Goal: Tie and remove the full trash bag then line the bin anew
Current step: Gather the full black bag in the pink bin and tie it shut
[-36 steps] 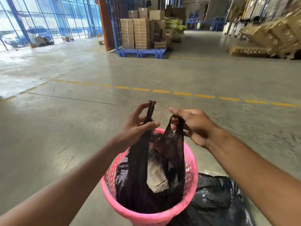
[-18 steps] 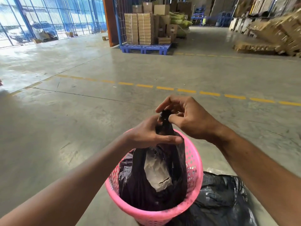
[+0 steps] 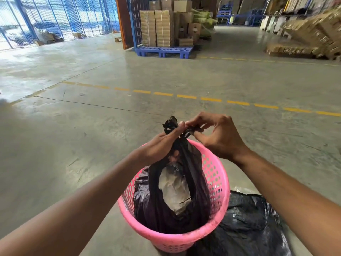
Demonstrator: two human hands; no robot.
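Now left hand fingers clamp gathered neck of trash bag; right hand fingers pinch twisted ear. Thin, soft, slippery film, seemingly light load; grip at knot, above pink bin.

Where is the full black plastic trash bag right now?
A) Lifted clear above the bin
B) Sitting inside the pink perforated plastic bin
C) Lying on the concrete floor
B: the black plastic trash bag sits inside the pink perforated bin while both hands pinch its handles together.
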